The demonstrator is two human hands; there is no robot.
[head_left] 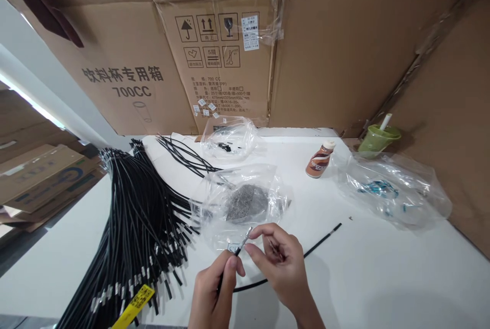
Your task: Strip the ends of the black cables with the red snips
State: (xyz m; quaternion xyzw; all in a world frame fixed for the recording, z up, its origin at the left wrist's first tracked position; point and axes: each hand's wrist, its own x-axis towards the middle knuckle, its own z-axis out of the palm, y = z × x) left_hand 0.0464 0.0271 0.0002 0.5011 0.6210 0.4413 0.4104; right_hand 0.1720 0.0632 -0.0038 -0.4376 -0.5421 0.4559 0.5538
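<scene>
Your left hand [214,282], lower centre, pinches a round black cable [238,251], its silver metal tip [245,239] slanting up-right beside your right hand [282,266], fingertips slightly parted, hold unclear.

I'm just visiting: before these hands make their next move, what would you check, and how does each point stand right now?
1. Left hand has a grip on the black cable: ok.
2. Cable's metallic end sticks out beyond the left fingers: ok.
3. Right hand has thumb and forefinger beside that end: ok.
4. Those right fingertips actually touch it: cannot tell.
5. Clear bag with grey contents lies just beyond the hands: ok.
6. Bottle stands upright, apart from both hands: ok.
</scene>
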